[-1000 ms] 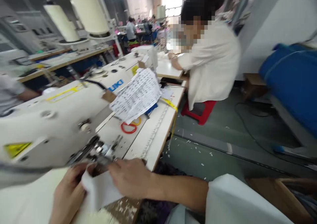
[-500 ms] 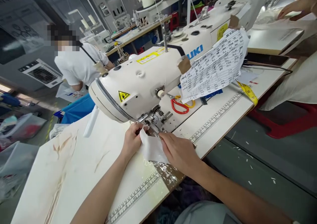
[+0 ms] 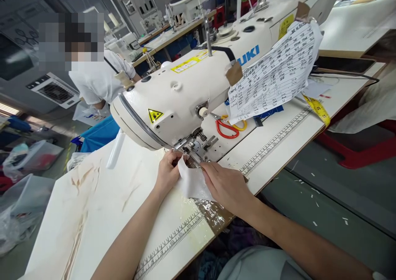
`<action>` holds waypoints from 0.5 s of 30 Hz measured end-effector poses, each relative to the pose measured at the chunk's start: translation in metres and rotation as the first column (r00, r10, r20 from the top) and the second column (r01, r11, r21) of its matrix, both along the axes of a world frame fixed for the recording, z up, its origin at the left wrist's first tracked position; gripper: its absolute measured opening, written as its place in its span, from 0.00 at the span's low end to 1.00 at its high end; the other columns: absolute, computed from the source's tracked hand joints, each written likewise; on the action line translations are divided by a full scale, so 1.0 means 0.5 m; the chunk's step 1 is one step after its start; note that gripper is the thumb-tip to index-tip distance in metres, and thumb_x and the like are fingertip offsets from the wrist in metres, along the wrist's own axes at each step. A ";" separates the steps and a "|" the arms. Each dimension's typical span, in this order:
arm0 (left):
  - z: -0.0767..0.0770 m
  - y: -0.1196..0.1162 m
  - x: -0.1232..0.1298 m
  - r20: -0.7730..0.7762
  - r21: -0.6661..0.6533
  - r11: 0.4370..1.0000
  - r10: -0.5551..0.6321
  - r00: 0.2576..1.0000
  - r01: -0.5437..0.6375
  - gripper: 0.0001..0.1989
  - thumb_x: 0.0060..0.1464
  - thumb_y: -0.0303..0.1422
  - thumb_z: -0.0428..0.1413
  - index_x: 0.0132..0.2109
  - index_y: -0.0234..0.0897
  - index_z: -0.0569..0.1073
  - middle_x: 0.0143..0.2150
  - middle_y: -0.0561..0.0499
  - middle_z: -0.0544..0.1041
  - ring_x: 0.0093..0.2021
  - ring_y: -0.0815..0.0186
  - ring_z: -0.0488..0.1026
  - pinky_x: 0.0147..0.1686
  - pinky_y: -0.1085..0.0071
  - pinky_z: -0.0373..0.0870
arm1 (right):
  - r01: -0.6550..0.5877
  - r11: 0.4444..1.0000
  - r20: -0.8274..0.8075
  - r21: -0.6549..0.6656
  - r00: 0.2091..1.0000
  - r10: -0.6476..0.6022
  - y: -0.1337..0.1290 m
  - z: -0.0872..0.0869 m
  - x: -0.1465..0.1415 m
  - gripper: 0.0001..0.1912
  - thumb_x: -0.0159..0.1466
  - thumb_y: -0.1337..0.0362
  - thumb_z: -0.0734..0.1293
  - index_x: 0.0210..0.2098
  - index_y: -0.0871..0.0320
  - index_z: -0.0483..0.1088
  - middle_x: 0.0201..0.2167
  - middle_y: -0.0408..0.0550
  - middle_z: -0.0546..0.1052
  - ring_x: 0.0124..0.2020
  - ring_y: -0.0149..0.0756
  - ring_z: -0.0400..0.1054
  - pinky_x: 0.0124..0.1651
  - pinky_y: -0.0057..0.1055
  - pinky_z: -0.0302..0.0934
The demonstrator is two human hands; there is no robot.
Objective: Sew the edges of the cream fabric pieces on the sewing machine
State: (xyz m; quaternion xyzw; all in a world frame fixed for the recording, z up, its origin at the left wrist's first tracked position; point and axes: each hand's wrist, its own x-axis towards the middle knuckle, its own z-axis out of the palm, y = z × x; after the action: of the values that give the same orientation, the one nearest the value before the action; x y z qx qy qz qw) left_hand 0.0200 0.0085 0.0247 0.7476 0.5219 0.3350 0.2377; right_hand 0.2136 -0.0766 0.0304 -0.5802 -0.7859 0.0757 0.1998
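A white piece of fabric (image 3: 194, 183) lies at the front of the sewing machine (image 3: 176, 90), its far edge near the presser foot (image 3: 188, 144). On its left edge, my left hand (image 3: 168, 170) is closed with the fingertips pinching the cloth just below the needle area. My right hand (image 3: 227, 187) grips the fabric's right side, fingers together and pointing at the foot. Between the two hands the cloth bulges up a little. The fingertips of both hands are partly hidden, and the needle itself is too small to make out.
Red- and yellow-handled scissors (image 3: 227, 129) lie behind the needle area. A handwritten sheet (image 3: 274, 75) hangs on the machine. A yellow tape measure (image 3: 318, 108) drapes over the table edge by a dark phone (image 3: 346, 64). Another person (image 3: 93, 79) is beyond the machine.
The camera view has shifted slightly. Both hands keep their grip on the fabric close to the presser foot. The co-worker's hands at upper right are out of view now.
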 end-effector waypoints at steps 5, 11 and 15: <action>0.001 -0.006 0.007 -0.118 0.125 0.991 -0.026 0.993 0.041 0.12 0.57 0.43 0.55 0.37 0.39 0.74 0.36 0.49 0.75 0.38 0.62 0.70 0.37 0.66 0.66 | 0.006 1.000 0.022 -0.018 1.000 -0.006 -0.003 0.005 -0.001 0.17 0.74 0.66 0.54 0.57 0.59 0.68 0.42 0.49 0.79 0.34 0.36 0.76 0.27 0.31 0.58; -0.003 -0.001 0.004 -0.146 0.165 0.985 -0.028 0.989 0.052 0.07 0.55 0.37 0.54 0.36 0.39 0.73 0.36 0.48 0.75 0.38 0.60 0.70 0.38 0.64 0.67 | -0.018 1.000 0.038 -0.013 0.999 0.018 -0.007 0.004 0.002 0.18 0.73 0.67 0.55 0.59 0.60 0.66 0.45 0.50 0.79 0.35 0.35 0.77 0.27 0.30 0.59; -0.007 0.003 -0.003 -0.096 0.123 0.992 -0.017 0.995 0.029 0.08 0.56 0.37 0.54 0.33 0.39 0.71 0.35 0.50 0.76 0.35 0.62 0.71 0.36 0.66 0.67 | -0.011 1.000 0.031 -0.021 0.999 0.012 -0.005 0.004 0.003 0.18 0.74 0.65 0.53 0.58 0.60 0.67 0.46 0.51 0.79 0.35 0.35 0.77 0.27 0.30 0.58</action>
State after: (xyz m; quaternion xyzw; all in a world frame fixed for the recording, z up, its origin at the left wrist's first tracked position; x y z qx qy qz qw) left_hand 0.0185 0.0100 0.0211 0.7820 0.5020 0.3282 0.1695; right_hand 0.2150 -0.0792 0.0326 -0.5789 -0.7914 0.0759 0.1812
